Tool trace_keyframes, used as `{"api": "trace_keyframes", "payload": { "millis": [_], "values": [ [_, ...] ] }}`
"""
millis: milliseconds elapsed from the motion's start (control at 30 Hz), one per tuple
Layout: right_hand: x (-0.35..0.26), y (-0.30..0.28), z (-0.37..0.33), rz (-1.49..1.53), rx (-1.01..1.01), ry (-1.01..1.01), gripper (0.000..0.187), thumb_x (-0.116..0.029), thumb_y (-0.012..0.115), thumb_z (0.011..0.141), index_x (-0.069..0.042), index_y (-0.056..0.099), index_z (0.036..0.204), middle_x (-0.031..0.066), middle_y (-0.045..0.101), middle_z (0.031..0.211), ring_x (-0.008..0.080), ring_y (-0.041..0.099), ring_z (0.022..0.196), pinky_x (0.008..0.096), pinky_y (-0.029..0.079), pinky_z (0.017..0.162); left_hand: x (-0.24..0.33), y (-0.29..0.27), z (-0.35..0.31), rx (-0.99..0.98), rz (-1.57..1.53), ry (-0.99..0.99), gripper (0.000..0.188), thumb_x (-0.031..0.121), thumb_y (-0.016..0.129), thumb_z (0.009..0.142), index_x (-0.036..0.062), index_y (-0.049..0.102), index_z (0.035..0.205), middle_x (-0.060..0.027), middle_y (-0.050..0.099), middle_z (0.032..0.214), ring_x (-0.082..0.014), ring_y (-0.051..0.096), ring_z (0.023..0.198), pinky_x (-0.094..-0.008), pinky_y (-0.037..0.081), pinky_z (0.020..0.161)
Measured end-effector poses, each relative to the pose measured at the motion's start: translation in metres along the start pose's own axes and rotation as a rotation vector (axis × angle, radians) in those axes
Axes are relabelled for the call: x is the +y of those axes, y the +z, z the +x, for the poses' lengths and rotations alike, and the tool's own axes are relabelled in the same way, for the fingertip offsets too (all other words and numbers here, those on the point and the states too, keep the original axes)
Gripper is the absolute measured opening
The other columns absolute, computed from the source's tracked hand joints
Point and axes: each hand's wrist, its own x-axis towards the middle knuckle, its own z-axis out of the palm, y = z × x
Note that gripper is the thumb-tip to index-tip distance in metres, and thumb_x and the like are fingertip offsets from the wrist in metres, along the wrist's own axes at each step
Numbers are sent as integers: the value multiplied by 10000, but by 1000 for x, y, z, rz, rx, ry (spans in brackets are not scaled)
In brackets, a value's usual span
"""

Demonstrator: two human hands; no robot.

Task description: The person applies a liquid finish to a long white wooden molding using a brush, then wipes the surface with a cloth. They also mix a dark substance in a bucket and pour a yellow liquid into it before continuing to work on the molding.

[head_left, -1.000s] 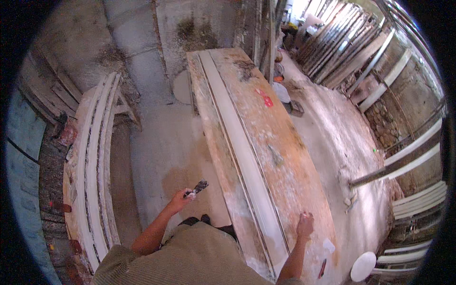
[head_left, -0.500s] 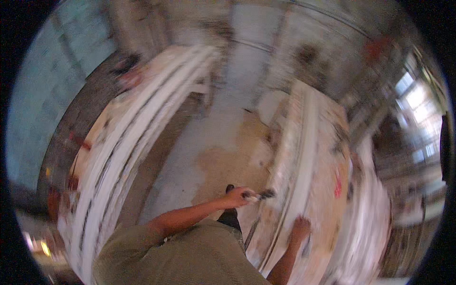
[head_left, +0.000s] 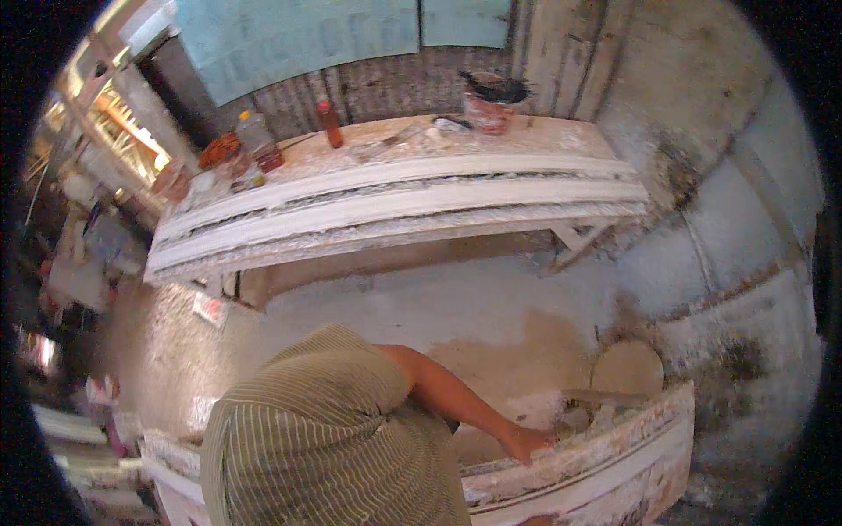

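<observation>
My left hand (head_left: 531,444) reaches to the near bench and rests at the edge of its long white moulding (head_left: 605,469). Its fingers are partly hidden, and whatever it may hold does not show. Of my right hand (head_left: 538,521) only a sliver shows at the lower edge, over the same bench; its fingers are out of sight. Across the floor, long white mouldings (head_left: 395,200) with dark gaps between them lie along the front of a second bench (head_left: 561,136).
On the far bench stand a yellow-capped bottle (head_left: 256,140), a red bottle (head_left: 330,124) and a stained bucket (head_left: 489,107) with black material on top. A round pale disc (head_left: 627,368) leans beyond the near bench's right end. Blue sheeting (head_left: 307,44) covers the wall behind.
My view has swung left, bringing the left-hand bench across the front. My left hand, which held a small dark-ended tool, is now at the near bench; my right hand is nearly out of view.
</observation>
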Motion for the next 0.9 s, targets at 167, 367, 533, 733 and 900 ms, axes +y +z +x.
{"api": "trace_keyframes", "payload": {
  "millis": [167, 367, 533, 733, 900],
  "values": [
    [0, 75, 69, -261, -88, -210, 413, -354, 603, 889, -41, 611, 1159, 155, 603, 1127, 284, 569, 1037, 403, 449, 893, -110, -101, -105, 363, -295, -427, 534, 323, 664, 844, 93, 530, 1307, -142, 497, 1281, -279, 512, 1141, -406, 442, 957],
    [-10, 133, 99, -403, -127, -342, 392, -324, 632, 862, -43, 623, 1135, 164, 607, 1116, 300, 564, 1042, 417, 439, 906, -83, -202, -309, 1175, -632, -670, 383, 353, 646, 876, 92, 625, 1155, -25, 631, 965, -137, 572, 859, -316, 470, 769],
    [-20, 176, 91, -497, -104, -401, 376, -300, 656, 839, -45, 634, 1116, 171, 610, 1107, 314, 559, 1046, 428, 431, 917, -67, -197, -436, 1651, -737, -625, 380, 322, 609, 895, 86, 614, 1194, -29, 639, 1019, -157, 602, 872, -324, 484, 770],
    [-29, 238, 53, -586, 6, -465, 360, -270, 685, 812, -48, 647, 1092, 180, 615, 1097, 330, 554, 1051, 442, 421, 929, -95, -188, -528, 1756, -1041, -420, 349, 284, 603, 901, 83, 611, 1187, -43, 644, 1048, -189, 623, 900, -319, 490, 768],
    [-56, 299, 32, -652, 66, -482, 348, -246, 709, 789, -49, 657, 1073, 187, 618, 1088, 344, 549, 1054, 453, 413, 940, -92, -225, -589, 1858, -946, -555, 318, 253, 583, 909, 78, 612, 1173, -62, 652, 1056, -198, 630, 907, -333, 495, 770]
  ]
}}
